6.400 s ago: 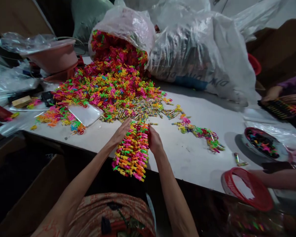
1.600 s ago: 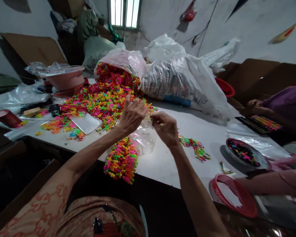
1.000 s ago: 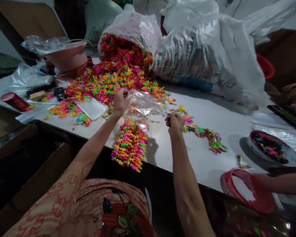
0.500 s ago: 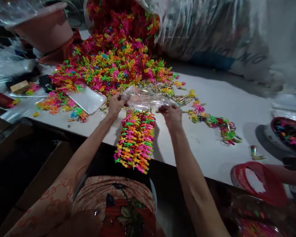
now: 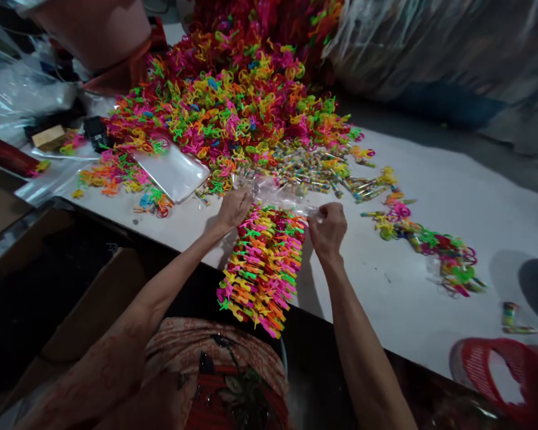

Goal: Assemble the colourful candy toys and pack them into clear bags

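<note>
Between my hands stretches a clear plastic bag (image 5: 280, 196), each side of it pinched in closed fingers. My left hand (image 5: 235, 209) grips its left end, and my right hand (image 5: 328, 230) grips its right end. Just below the bag, a dense block of small bright plastic pieces (image 5: 263, 269) in pink, yellow, green and orange sits in rows, its near end reaching past the table edge. The bag lies over or against the block's far end; I cannot tell whether any pieces are inside it.
A large heap of loose coloured plastic pieces (image 5: 233, 113) covers the back of the white table (image 5: 385, 286). Small printed tubes (image 5: 309, 167) lie before it. Flat clear bags (image 5: 174, 173) rest at left, near a phone (image 5: 97, 134). A red basket (image 5: 497, 370) stands at right.
Both hands have brought the clear bag down to the far end of the block of pieces. The camera view has shifted, so the table's contents appear lower and further right.
</note>
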Available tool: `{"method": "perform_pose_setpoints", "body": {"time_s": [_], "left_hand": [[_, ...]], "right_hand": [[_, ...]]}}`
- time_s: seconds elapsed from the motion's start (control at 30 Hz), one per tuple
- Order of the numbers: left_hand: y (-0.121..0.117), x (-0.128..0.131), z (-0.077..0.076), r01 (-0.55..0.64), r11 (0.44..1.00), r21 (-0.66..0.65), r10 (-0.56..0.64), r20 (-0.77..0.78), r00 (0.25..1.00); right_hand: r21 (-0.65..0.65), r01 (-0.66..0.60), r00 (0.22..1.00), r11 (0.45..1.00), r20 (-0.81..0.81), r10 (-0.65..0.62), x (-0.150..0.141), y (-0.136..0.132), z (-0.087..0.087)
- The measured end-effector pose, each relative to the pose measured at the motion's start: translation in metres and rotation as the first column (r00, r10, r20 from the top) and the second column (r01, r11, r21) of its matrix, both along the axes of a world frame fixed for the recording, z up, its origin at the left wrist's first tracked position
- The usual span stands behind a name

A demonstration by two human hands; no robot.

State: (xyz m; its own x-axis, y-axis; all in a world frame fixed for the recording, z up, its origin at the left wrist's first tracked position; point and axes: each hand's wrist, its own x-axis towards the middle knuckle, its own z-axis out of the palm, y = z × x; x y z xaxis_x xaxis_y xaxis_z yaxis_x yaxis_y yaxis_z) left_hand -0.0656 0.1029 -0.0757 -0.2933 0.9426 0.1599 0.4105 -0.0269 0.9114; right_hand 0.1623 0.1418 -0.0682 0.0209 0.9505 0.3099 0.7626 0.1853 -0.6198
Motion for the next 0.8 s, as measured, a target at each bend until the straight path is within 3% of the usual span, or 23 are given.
{"method": "perform_pose_setpoints", "body": {"time_s": [0.07, 0.13, 0.2, 0.43, 0.53, 0.63, 0.7, 0.8], "left_hand": [[-0.013, 0.003, -0.001, 0.046, 0.998, -0.04, -0.044, 0.063, 0.997], [-0.024, 0.009, -0.001, 0.088, 0.993, -0.083, -0.07, 0.197, 0.978], [-0.029, 0.017, -0.001, 0.107, 0.988, -0.111, -0.067, 0.316, 0.946], [-0.022, 0.027, -0.005, 0.175, 0.98, -0.092, -0.134, 0.341, 0.931], [-0.027, 0.02, -0.012, 0.117, 0.992, -0.052, -0.087, 0.395, 0.915], [-0.032, 0.012, -0.017, -0.013, 1.0, 0.012, 0.008, 0.351, 0.936], [-0.03, 0.007, -0.017, -0.124, 0.992, 0.026, 0.109, 0.322, 0.94], [-0.024, 0.005, -0.013, -0.222, 0.974, -0.049, 0.219, 0.453, 0.864]], "right_hand": [[0.001, 0.06, 0.997, 0.998, -0.041, -0.059, 0.0, -0.012, -0.002], [-0.02, 0.166, 0.973, 0.986, -0.161, -0.167, -0.005, -0.022, -0.004], [-0.069, 0.193, 0.93, 0.979, -0.306, -0.205, -0.014, -0.03, -0.006], [-0.194, -0.098, 0.844, 0.976, -0.537, -0.022, -0.034, -0.035, -0.007], [-0.185, -0.072, 0.823, 0.98, -0.566, -0.046, -0.023, -0.037, -0.007], [-0.198, 0.014, 0.799, 0.98, -0.588, -0.13, -0.01, -0.039, -0.007], [-0.262, 0.019, 0.704, 0.965, -0.682, -0.199, -0.003, -0.037, -0.007], [-0.372, -0.07, 0.443, 0.926, -0.843, -0.305, 0.003, -0.027, -0.009]]}}
